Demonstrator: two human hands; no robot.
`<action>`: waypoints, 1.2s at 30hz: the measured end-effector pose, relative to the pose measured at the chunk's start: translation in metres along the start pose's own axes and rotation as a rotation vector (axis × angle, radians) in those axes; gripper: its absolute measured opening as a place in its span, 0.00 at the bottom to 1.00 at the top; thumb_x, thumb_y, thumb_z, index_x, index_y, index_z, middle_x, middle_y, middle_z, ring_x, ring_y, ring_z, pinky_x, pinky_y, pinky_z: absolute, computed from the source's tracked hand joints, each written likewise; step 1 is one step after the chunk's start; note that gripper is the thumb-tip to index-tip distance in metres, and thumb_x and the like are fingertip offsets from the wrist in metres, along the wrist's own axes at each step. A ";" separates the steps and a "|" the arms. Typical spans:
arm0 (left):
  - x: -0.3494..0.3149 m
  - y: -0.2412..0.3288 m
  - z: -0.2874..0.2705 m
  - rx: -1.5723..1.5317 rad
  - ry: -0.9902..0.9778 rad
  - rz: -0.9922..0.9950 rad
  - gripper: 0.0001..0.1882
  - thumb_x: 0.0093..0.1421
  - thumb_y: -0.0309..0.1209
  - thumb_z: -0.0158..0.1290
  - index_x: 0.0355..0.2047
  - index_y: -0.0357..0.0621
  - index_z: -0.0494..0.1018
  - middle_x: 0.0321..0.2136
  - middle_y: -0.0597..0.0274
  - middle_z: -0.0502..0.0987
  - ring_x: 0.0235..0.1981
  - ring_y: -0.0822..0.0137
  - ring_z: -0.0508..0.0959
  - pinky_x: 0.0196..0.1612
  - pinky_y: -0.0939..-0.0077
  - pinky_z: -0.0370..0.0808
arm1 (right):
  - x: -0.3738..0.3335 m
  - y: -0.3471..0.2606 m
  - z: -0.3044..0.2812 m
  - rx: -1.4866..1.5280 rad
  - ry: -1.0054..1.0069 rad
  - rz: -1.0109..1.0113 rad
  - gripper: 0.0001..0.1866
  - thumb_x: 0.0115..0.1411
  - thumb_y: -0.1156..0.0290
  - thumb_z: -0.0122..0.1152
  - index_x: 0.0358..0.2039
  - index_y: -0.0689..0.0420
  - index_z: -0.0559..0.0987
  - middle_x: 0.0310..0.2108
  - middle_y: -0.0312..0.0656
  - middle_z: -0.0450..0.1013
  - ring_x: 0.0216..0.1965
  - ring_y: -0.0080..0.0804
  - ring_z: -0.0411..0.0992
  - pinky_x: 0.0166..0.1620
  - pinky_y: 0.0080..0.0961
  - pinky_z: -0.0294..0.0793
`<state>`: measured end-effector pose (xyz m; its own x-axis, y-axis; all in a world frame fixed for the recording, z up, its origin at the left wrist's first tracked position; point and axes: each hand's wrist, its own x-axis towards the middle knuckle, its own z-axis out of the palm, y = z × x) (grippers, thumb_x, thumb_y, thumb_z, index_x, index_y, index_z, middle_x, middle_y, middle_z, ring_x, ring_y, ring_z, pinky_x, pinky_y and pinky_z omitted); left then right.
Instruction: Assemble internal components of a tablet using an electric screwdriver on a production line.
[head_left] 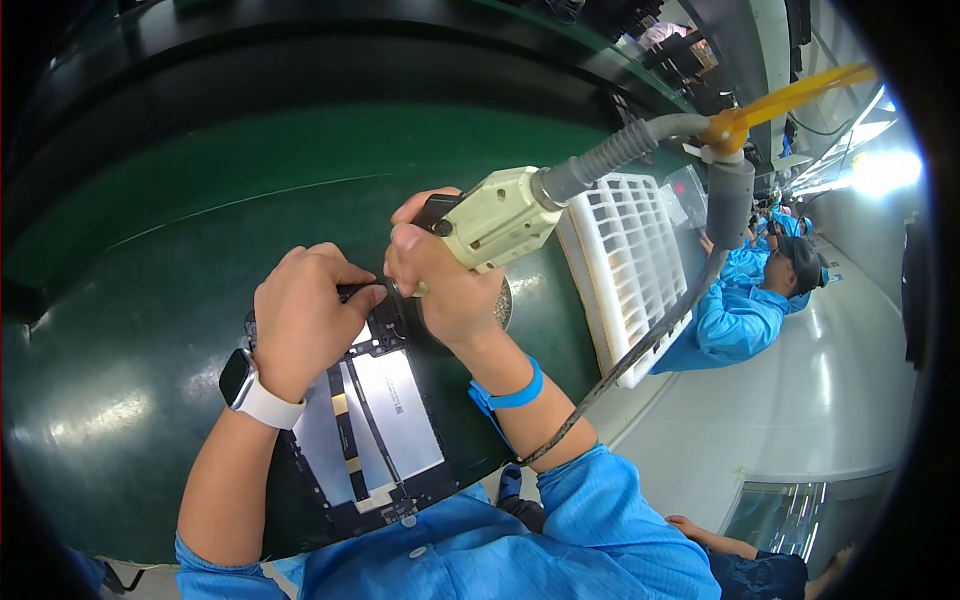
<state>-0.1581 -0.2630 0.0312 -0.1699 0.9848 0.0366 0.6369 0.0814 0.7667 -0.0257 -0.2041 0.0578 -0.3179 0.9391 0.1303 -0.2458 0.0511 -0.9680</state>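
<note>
An opened tablet-like device [402,405] lies tilted on the green tabletop, with silver plates, dark ribbon cables and a black frame. At its far end, my left hand [310,315] is closed, thumb and fingers pinched together over a small dark spot that they mostly hide. My right hand [455,295] is wrapped round a pale yellow-green electric screwdriver [505,220], which is tilted with its cable end up and to the right. The tip of the screwdriver is hidden by the fingers, close beside my left fingertips. Partly behind my right wrist sits a round dish [507,306] of small grainy pieces.
A white grid tray [630,270] stands at the right table edge, with a clear plastic bag [685,197] beyond it. The tool's dark cable [640,355] loops down past my right arm. A co-worker in blue [745,305] sits to the right; another person's arm [715,540] shows lower right.
</note>
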 end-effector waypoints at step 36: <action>-0.003 0.002 0.000 0.014 -0.004 -0.032 0.08 0.51 0.35 0.62 0.28 0.46 0.84 0.27 0.64 0.78 0.34 0.61 0.76 0.37 0.65 0.73 | 0.026 0.009 -0.068 -0.018 0.250 -0.253 0.04 0.57 0.81 0.58 0.34 0.64 0.74 0.15 0.37 0.67 0.13 0.23 0.64 0.21 0.24 0.67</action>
<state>-0.1562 -0.2659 0.0324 -0.1876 0.9822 0.0097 0.6416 0.1150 0.7584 0.0267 -0.1562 0.0378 -0.0146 0.9498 0.3124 -0.2714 0.2969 -0.9155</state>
